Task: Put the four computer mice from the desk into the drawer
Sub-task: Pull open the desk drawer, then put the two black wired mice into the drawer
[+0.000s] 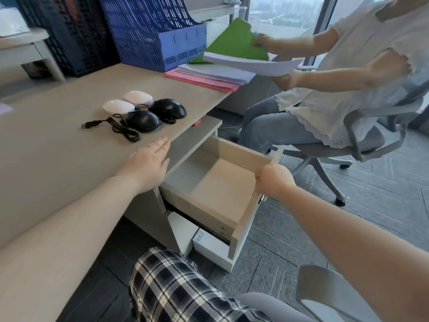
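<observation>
Two white mice (118,107) (138,96) and two black wired mice (143,120) (167,107) lie in a cluster on the desk (58,140). A black cable with a USB plug (91,124) trails to their left. The drawer (216,182) under the desk edge is pulled out and holds nothing. My right hand (274,181) grips the corner of the drawer front. My left hand (148,162) lies flat with fingers spread at the desk edge, a little nearer than the mice and touching none.
A blue file rack (157,33) and stacks of pink and white paper (209,75) stand at the back of the desk. Another person sits on an office chair (362,140) to the right, holding paper and a green folder (234,43). A white box (209,245) sits below the drawer.
</observation>
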Demonstrator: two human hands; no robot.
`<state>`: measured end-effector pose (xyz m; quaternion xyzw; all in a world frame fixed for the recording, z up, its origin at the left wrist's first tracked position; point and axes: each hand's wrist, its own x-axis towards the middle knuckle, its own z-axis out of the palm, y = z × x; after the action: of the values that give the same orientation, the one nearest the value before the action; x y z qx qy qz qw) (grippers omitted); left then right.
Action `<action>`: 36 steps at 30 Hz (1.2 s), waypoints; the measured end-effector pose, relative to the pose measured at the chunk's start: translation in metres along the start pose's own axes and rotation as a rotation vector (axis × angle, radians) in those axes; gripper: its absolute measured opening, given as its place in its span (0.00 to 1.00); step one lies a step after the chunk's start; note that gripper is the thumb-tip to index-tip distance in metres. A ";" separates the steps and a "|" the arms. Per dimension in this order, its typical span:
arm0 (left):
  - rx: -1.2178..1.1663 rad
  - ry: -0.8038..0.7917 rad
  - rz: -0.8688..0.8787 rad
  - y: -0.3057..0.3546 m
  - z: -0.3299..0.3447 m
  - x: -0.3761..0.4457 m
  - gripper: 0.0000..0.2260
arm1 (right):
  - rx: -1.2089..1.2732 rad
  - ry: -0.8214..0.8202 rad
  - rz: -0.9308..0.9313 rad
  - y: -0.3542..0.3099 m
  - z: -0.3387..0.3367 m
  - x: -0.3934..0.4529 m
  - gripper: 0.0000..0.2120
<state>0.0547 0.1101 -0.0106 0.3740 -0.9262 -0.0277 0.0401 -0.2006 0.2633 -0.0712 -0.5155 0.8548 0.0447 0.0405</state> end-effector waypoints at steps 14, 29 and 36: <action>-0.204 0.106 -0.047 -0.005 -0.003 0.007 0.20 | 0.055 0.034 0.106 -0.012 -0.001 0.002 0.11; -0.080 0.249 -0.561 -0.039 -0.022 0.075 0.36 | 0.634 0.348 -0.204 -0.149 -0.089 0.123 0.21; -0.138 0.133 -0.522 -0.056 -0.007 0.103 0.41 | 0.580 0.144 -0.280 -0.172 -0.099 0.159 0.34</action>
<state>0.0199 -0.0023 -0.0030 0.5973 -0.7897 -0.0756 0.1180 -0.1247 0.0320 0.0029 -0.5968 0.7534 -0.2432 0.1309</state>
